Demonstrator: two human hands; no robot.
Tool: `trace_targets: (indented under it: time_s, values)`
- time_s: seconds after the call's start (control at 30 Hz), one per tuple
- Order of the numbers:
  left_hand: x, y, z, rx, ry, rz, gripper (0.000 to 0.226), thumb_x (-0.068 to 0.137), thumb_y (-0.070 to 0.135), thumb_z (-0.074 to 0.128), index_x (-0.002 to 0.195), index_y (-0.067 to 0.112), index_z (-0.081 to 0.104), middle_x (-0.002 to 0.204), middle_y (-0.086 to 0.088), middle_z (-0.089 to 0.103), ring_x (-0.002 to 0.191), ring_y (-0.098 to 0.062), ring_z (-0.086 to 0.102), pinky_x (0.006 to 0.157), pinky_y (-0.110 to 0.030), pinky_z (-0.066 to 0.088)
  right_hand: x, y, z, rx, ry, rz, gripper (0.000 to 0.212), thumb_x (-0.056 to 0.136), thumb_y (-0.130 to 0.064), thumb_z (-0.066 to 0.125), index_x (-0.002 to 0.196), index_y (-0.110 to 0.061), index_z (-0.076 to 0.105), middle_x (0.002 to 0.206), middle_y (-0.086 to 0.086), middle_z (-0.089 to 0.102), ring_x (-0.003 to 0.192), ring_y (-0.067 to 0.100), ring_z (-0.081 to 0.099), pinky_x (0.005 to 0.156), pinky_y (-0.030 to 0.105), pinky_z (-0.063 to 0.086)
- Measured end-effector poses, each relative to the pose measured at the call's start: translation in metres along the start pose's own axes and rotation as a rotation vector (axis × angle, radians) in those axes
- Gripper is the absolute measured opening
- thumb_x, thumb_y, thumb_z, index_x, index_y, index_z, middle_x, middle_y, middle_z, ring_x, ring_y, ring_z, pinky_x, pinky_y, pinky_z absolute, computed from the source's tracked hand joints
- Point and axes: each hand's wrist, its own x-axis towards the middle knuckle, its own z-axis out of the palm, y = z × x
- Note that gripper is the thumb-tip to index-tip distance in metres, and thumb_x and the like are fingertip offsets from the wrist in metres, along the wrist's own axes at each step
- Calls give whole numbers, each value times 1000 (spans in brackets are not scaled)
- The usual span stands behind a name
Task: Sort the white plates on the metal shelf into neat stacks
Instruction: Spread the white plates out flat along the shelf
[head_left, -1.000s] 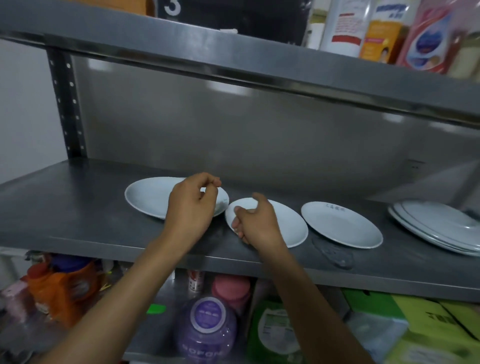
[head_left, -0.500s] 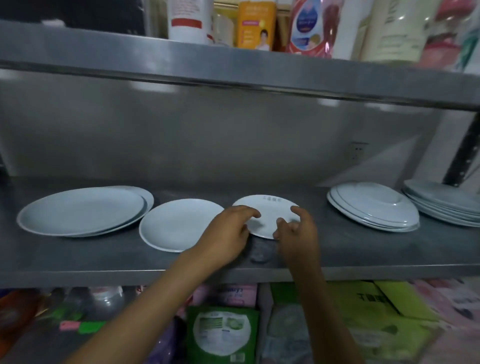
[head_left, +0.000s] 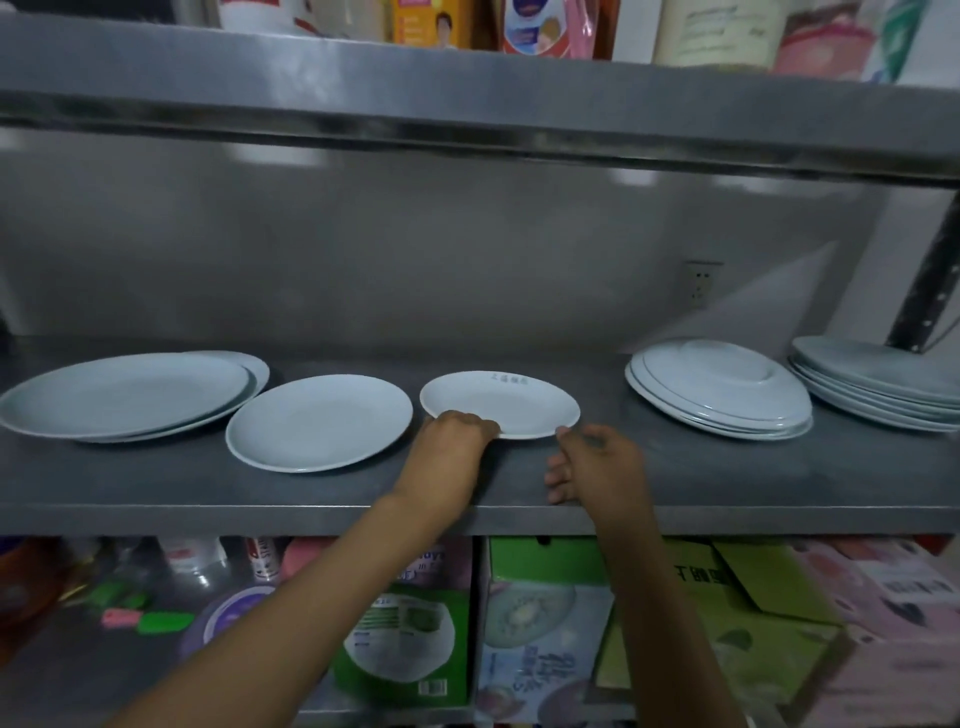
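Bottles (head_left: 717, 31) stand above; green boxes (head_left: 405, 644) sit below.

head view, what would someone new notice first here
First, the two hands at the middle of the metal shelf: the left hand grips the near rim of a small white plate with faint writing, while the right hand hovers open beside it. Then the other white plates: a lone plate left of it and a neat stack to the right.
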Motion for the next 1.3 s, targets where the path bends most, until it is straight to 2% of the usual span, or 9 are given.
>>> trace_targets:
  time_s: [0.13,0.27,0.37,0.47,0.6,0.77,0.83,1.03,1.3]
  values:
    - [-6,6,-10,-17,72,32,24,60,-7,59,73,14,59,68,-3,60,69,-23,56,58,-31,42,-2,-4,3,58,-25,50,20,94,-23,60,101,-6,55,70,21,61,42,21,55,39,29,50]
    - [-14,3,-24,-46,143,70,35,53,-10,62,80,12,67,70,-2,63,72,-25,57,64,-30,43,-5,-16,6,198,-61,50,16,93,-11,58,103,3,56,67,20,65,43,17,58,40,26,49]
    - [-19,-8,-38,-103,184,82,43,57,-15,61,90,9,71,87,-8,70,93,-31,63,82,-38,52,-10,-27,19,300,-114,62,4,92,-1,55,91,2,57,54,13,66,46,18,64,45,26,54]
    - [-32,-26,-52,-239,298,-20,42,74,-8,54,109,9,69,116,-5,68,124,-25,52,105,-38,40,-15,-30,40,363,-144,61,6,91,4,52,89,2,57,52,9,67,49,19,65,48,27,56]
    - [-57,-55,-82,-271,380,-210,51,77,6,38,122,12,63,130,-2,60,131,-19,45,114,-42,25,-16,-27,70,328,-210,68,8,91,2,52,92,0,60,53,8,67,50,18,65,49,26,55]
    - [-80,-84,-104,-257,376,-371,46,88,6,42,131,14,55,137,-4,54,133,-18,42,110,-20,19,-23,-23,105,247,-286,103,10,92,0,53,84,-2,59,50,9,66,44,18,63,50,30,55]
    - [-87,-88,-104,-315,334,-429,50,90,2,44,138,15,46,145,-3,46,135,-17,37,109,-20,24,-27,-23,116,252,-301,115,13,92,2,53,81,-1,58,49,11,64,41,18,61,45,28,55]
    - [-97,-94,-101,-276,258,-403,57,91,1,44,146,16,34,154,-1,30,143,-12,21,108,-14,12,-27,-17,129,231,-315,134,7,92,2,54,87,1,59,53,15,63,41,19,61,45,27,56]
    - [-71,-90,-92,-257,223,-319,60,89,-4,40,146,11,33,154,-3,31,144,-10,16,105,-8,6,-24,-8,128,30,-417,155,12,93,-10,60,95,2,59,55,15,65,46,22,64,50,30,58]
